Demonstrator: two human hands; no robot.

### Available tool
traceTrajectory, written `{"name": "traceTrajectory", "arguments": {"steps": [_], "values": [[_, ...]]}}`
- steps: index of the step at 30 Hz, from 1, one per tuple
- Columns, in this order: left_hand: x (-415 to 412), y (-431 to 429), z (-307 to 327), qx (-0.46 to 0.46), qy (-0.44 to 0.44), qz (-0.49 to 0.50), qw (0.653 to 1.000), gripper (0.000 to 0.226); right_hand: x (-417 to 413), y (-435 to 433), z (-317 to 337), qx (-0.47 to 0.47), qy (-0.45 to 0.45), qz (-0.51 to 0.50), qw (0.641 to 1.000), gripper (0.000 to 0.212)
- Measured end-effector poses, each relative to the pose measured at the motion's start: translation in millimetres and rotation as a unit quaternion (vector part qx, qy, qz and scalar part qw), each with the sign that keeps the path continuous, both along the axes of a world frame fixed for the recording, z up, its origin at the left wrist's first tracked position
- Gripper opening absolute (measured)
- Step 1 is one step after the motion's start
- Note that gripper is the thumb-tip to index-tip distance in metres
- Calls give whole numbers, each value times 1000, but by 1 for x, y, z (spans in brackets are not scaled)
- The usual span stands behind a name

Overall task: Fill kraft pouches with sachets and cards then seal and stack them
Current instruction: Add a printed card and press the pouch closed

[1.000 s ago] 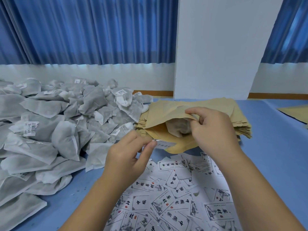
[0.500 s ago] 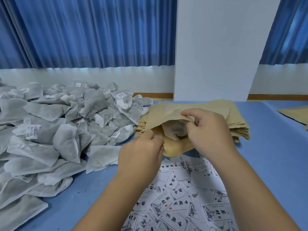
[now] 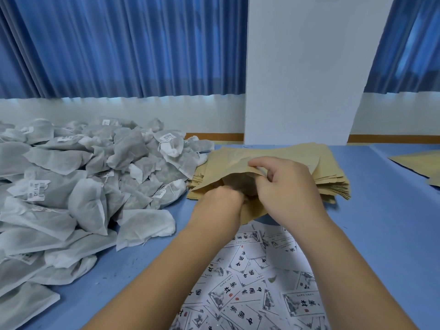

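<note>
Pinching the upper lip of a kraft pouch [image 3: 228, 166] between thumb and fingers of the right hand [image 3: 285, 186], mid-frame, and holding its mouth agape over a grey sachet [image 3: 238, 184] inside. Pushed into that mouth, knuckles up: the left hand [image 3: 216, 206], fingertips hidden, so impossible to say whether gripping anything. Under the pouch, a stack of flat pouches [image 3: 333, 172] on the blue table [image 3: 385, 234]. Heaped across the left of the frame, loose sachets [image 3: 83, 186]; scattered along the lower centre, printed cards [image 3: 250, 282] beneath both forearms. Behind, blue curtains [image 3: 119, 44].
</note>
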State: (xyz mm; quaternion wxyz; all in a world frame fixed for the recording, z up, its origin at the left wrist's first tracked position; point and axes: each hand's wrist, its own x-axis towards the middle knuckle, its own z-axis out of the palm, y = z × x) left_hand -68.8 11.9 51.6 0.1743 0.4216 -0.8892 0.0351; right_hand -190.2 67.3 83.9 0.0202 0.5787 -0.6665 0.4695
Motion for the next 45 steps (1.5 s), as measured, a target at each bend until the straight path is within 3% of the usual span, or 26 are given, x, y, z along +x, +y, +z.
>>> {"name": "traceTrajectory", "arguments": {"steps": [7, 11, 14, 17, 20, 23, 29, 33, 38, 45], "values": [[15, 5, -1, -27, 6, -30, 999, 22, -1, -1, -1, -4, 8, 4, 1000, 31], [35, 13, 8, -108, 168, -54, 978, 22, -1, 1, 1, -11, 20, 18, 1000, 28], [48, 4, 18, -135, 245, 7, 960, 51, -3, 5, 4, -33, 36, 19, 999, 26], [54, -7, 27, -48, 177, 38, 982, 77, -6, 7, 7, -42, 36, 29, 998, 26], [59, -6, 25, 5, 138, 20, 990, 70, -6, 12, 12, -56, 13, 61, 996, 24], [68, 6, 21, -13, 174, -15, 985, 55, -1, 19, 19, -64, 17, 97, 993, 25], [102, 31, 20, -51, 171, -25, 984, 59, 24, 41, 13, -64, 42, 154, 985, 25], [125, 53, 8, -20, 121, -78, 989, 72, 36, 66, -4, -40, 99, 186, 977, 27], [144, 70, -21, 0, 43, -130, 991, 89, 40, 96, -35, -18, 234, 206, 950, 31], [151, 81, -55, 25, -9, -147, 989, 81, 40, 116, -80, 45, 312, 221, 923, 40]]}}
